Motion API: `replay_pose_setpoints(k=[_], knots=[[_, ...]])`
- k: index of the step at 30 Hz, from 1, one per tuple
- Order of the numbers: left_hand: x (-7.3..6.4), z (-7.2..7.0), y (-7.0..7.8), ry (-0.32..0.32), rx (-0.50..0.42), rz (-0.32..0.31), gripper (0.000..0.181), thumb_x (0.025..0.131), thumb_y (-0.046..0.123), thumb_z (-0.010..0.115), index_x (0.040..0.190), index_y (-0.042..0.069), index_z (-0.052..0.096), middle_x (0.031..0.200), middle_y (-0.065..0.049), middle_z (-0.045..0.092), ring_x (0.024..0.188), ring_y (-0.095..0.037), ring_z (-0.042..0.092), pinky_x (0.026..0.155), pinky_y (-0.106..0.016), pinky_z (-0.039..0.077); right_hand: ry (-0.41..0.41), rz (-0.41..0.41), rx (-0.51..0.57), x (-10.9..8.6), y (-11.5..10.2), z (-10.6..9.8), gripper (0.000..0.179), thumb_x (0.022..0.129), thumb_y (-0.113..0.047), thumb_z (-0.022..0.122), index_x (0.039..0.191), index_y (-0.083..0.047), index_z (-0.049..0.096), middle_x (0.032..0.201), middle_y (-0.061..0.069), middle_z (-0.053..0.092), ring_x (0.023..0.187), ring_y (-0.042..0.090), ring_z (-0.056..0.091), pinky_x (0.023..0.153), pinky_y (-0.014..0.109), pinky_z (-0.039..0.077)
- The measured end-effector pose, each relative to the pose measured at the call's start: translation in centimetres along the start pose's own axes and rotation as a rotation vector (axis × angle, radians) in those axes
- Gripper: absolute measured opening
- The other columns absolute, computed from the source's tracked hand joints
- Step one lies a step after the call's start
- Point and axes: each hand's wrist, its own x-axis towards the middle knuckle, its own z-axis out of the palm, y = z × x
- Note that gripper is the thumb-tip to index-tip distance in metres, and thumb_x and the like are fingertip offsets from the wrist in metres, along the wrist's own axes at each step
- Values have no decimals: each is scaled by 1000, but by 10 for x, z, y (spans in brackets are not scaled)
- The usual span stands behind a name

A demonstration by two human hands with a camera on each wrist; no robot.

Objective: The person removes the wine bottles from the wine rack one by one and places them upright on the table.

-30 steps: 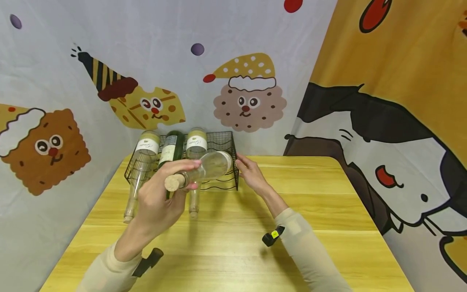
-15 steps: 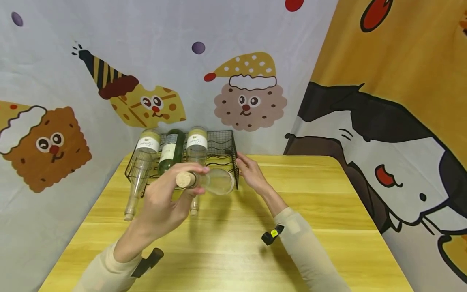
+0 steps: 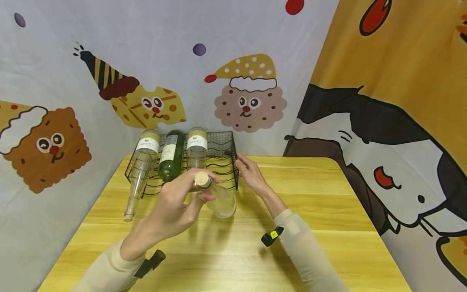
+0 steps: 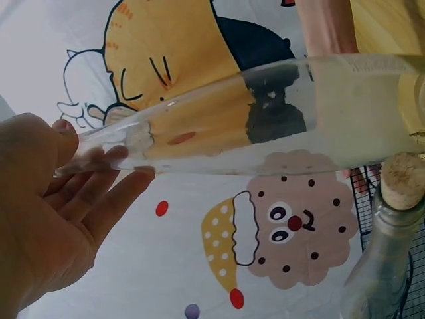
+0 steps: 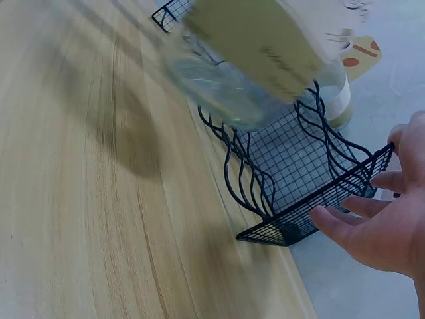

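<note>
We saw the left hand (image 3: 178,200) clamped on the neck of a clear bottle (image 3: 223,202), thumb and fingers pinching it just below the cork (image 3: 202,179). The bottle hung in front of the wire rack (image 3: 235,166), on the person's side of it, apparently off the table (image 3: 299,190). Its long axis, we judged, was what mattered: it slanted steeply, cork up toward the head camera, base down and to the right. By contrast, the green bottle (image 3: 171,156) and its two clear neighbours lay along the rack, bases at the back. The rack's wavy wires right of those bottles lay beyond the held one. The right hand (image 3: 251,174) was nearer the rack, its fingers apart and resting against the right end panel, away from the bottle.
</note>
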Motion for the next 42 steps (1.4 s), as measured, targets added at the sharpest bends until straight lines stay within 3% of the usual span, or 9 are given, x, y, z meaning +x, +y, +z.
replay_pose_setpoints(k=[5,13,16,25,36,42], knots=[[-5,5,-4,-41,-37,-71,38,116,30,64,122,-6,69,114,-15,80,99,-26,81,88,-21,70,10,-7,24,0,2,2,60,124,-35,47,178,-10,35,187,16,32,169,42,40,130,69,46],[-12,10,-5,-75,-79,-131,37,118,33,59,124,-2,70,111,-12,80,97,-23,80,86,-21,70,12,-13,23,0,1,3,61,124,-38,48,178,-12,36,187,15,32,169,41,39,130,70,46],[-12,11,-5,-87,-78,-143,39,119,36,56,124,0,70,111,-10,80,98,-22,79,87,-22,70,16,-13,17,0,1,3,61,124,-38,48,178,-12,36,187,15,32,169,41,40,131,69,46],[-14,20,-4,-101,-50,-96,40,120,36,53,128,1,70,103,-5,78,90,-17,78,83,-19,68,27,-5,14,0,2,3,60,124,-36,47,178,-11,36,186,15,32,168,43,41,131,69,45],[-11,27,-7,-131,-48,-205,52,120,46,50,135,-1,68,112,-9,80,102,-22,80,86,-27,71,40,-10,14,2,1,4,60,124,-34,48,177,-9,36,185,18,34,167,44,43,129,69,48],[-8,34,-13,-116,-26,-220,54,120,46,50,135,-3,68,113,-12,81,102,-25,80,86,-29,71,46,-15,29,3,1,4,59,124,-32,49,176,-7,38,184,18,37,166,44,44,128,67,50]])
